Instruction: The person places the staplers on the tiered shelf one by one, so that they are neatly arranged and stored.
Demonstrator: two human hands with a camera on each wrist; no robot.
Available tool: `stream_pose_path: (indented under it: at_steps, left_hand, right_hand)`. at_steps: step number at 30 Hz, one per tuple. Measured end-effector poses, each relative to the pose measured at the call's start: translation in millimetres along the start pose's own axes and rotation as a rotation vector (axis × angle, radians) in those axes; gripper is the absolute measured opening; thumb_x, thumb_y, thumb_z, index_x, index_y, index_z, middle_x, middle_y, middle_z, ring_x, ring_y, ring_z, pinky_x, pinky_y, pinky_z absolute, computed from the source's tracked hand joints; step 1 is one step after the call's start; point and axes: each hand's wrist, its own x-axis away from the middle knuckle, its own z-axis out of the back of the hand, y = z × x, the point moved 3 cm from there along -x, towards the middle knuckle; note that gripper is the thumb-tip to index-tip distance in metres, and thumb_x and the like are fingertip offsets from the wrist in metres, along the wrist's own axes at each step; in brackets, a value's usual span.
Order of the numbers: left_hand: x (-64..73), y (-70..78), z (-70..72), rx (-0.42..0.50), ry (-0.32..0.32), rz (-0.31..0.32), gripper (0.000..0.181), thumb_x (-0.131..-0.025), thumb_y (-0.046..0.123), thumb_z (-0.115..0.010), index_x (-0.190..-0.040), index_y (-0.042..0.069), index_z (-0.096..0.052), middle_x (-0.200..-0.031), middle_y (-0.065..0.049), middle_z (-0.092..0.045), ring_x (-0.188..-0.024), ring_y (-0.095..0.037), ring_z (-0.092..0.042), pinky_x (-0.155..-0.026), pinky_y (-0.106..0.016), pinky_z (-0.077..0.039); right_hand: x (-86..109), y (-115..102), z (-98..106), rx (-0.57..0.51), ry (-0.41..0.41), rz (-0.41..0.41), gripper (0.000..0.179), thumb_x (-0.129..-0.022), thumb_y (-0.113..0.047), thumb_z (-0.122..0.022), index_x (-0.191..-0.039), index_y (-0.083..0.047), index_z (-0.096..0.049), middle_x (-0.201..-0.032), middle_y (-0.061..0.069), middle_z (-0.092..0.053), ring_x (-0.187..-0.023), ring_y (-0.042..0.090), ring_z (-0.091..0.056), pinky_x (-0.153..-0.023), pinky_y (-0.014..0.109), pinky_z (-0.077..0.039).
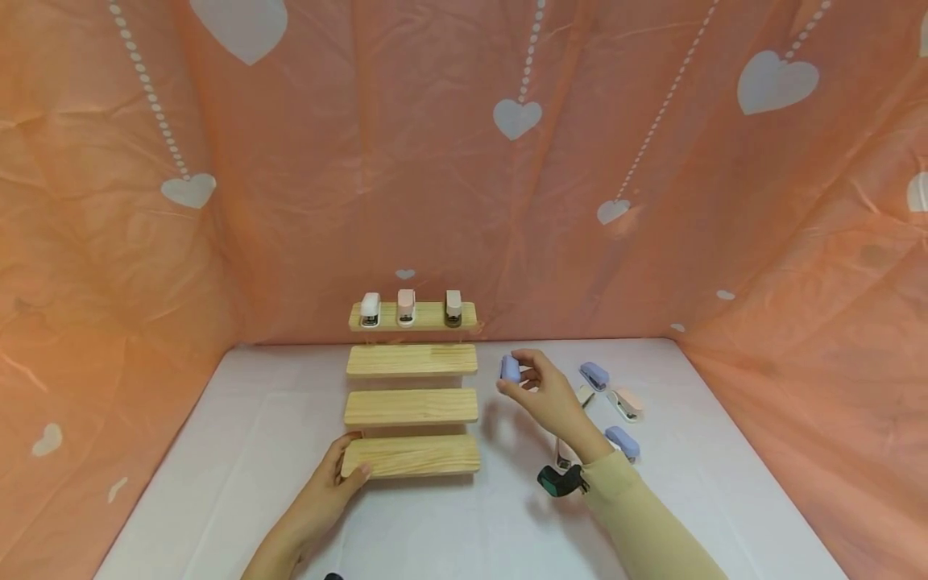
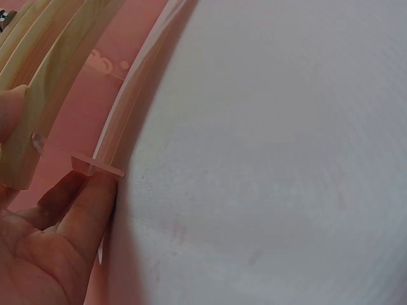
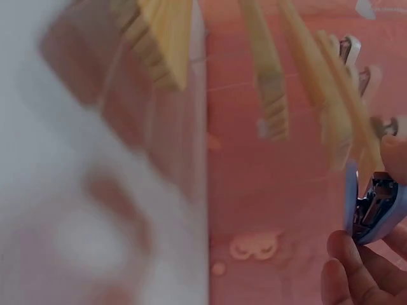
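The left hand (image 1: 324, 489) is partly hidden by the lowest board (image 1: 411, 457), a pale item (image 1: 584, 394) by the right hand (image 1: 549, 401). In the right wrist view, the lilac stapler (image 3: 379, 208) is cut off at right; a dark object (image 1: 333, 577) is cropped by the head view's lower edge

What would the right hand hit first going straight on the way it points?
Probably the wooden rack, near its upper right end, with the blue stapler in the right hand leading. Depth is unclear in the head view, so it might miss.
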Motion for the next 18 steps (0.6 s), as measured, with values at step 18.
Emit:
stream_pose_path:
  at_steps: [18]
  left_hand:
    - [-0.1,-0.6,0.4,-0.006,0.0,0.007,0.068,-0.095,0.042,-0.058,-0.149,0.02,-0.022,-0.158,-0.025,0.002,-0.144,-0.041,0.006,-0.111,-0.059,-0.008]
  right_hand:
    - [-5.0,-66,-63,-0.217,0.056,0.245,0.051,-0.086,-0.031,-0.076,-0.123,-0.011,-0.047,-0.118,0.001,-0.057,-0.1,0.015,-0.057,-0.086,0.041,-0.049]
